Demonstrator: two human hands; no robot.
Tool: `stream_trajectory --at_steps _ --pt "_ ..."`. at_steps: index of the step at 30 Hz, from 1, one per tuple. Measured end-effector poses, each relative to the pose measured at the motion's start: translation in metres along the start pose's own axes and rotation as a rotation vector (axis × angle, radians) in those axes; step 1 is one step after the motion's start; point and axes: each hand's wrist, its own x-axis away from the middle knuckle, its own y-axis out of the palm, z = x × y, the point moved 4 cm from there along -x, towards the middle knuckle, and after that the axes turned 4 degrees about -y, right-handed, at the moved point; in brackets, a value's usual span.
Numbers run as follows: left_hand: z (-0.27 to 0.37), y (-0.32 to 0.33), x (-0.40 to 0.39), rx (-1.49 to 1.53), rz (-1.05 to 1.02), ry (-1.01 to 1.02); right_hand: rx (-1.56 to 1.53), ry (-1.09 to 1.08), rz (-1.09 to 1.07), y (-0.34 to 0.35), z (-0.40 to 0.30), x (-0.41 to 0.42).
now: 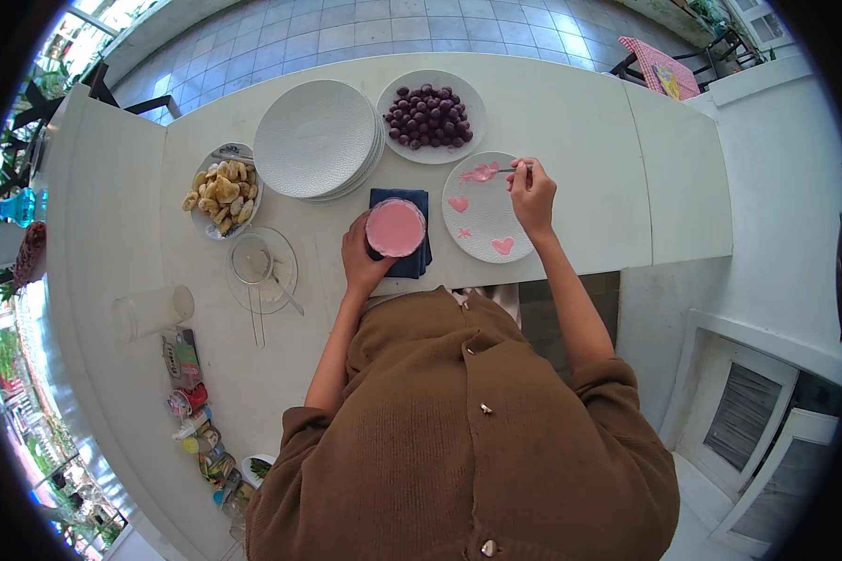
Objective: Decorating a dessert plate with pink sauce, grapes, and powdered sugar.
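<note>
My left hand [363, 258] is wrapped around the side of a cup of smooth pink cream [396, 228]. Under the cup lies a folded dark blue cloth [412, 265]. To the right, a white textured plate [488, 217] bears pink heart-shaped and small star-like marks. With my right hand [533, 193] I grip the thin handle of a metal utensil [506, 170]; its tip is at a pink smear [480, 172] near the plate's upper edge. What kind of utensil it is I cannot tell.
Behind the cup stand a stack of white plates [316, 137] and a plate of dark grapes [431, 116]. At left are a bowl of pale brown food pieces [224, 193], a strainer [251, 259] on a glass bowl and a clear container [154, 313]. Packages [182, 357] line the left wall.
</note>
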Motion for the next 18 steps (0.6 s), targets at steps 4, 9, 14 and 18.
stream_trajectory --at_steps 4,9,14,18 --pt "-0.001 0.0 0.0 0.005 0.002 0.01 -0.099 -0.018 0.006 -0.007 0.001 0.0" --pt "-0.001 0.0 0.0 0.006 0.009 0.011 -0.337 0.2 0.106 -0.032 0.024 -0.001" --pt "-0.001 0.0 0.0 0.012 0.0 0.01 -0.263 0.219 0.201 -0.07 0.049 0.006" --pt "-0.001 0.0 0.0 0.012 -0.01 0.002 -0.186 0.122 0.196 -0.078 0.041 0.011"
